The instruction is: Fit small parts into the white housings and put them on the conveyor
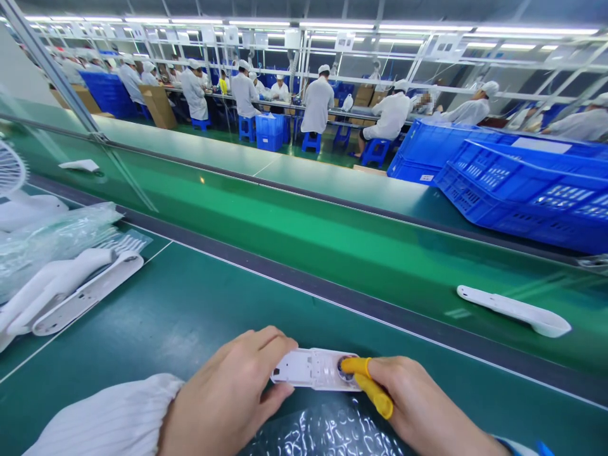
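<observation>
My left hand [237,389] is closed on the left end of a small white plastic housing [300,368], fingers over the far edge and thumb at the near edge. The housing lies with its ribbed inner side up. My right hand [408,392] wears yellow finger cots [375,394] on two fingers. Those fingertips are together on a round dark part [344,367] at the housing's right end, partly covering it. Below the housing, a sheet of clear bubble wrap [327,427] lies on the green belt.
White housings [90,294] and plastic bags [57,244] are piled at left, beside a fan grille [10,168]. A long white shell [513,310] shows on the right beyond the dark rail [285,272]. Blue crates [532,183] stand behind; several people in white sit farther back.
</observation>
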`<state>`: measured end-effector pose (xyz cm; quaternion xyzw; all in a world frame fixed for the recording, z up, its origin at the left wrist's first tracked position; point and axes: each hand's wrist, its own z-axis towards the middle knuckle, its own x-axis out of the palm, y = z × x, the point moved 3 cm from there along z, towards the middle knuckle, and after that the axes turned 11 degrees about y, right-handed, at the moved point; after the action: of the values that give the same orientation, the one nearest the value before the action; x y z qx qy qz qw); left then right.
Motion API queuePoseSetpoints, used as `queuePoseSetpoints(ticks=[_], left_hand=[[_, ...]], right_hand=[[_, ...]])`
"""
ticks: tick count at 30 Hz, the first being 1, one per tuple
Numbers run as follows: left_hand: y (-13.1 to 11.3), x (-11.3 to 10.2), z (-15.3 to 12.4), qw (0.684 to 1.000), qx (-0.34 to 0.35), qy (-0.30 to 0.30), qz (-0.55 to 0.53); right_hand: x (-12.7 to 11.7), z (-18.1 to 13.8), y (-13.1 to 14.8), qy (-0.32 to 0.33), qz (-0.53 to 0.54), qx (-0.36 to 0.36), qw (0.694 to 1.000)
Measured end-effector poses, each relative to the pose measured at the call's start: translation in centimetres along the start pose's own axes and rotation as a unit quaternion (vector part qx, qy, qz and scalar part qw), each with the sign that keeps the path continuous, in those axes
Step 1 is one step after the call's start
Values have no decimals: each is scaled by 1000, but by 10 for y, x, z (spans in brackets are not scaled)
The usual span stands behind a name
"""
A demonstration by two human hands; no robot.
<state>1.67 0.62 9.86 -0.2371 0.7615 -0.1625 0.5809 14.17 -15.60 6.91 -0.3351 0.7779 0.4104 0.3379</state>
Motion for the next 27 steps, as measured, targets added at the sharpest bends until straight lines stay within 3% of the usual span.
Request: queuePoseSetpoints(ticks=[6, 11, 21, 27], left_hand=[[-5, 3, 3, 999, -26, 24, 2], [-7, 4, 1, 998, -44, 43, 1], [-4, 7, -1, 998, -40, 43, -20], [-8, 6, -1, 998, -50, 43, -9]], right_hand=[[-4, -4, 3, 39, -154, -39, 986], [0, -6, 1, -3, -255, -64, 965], [-6, -13, 2, -68, -244, -87, 964], [3, -11, -4, -51, -263, -83, 960]])
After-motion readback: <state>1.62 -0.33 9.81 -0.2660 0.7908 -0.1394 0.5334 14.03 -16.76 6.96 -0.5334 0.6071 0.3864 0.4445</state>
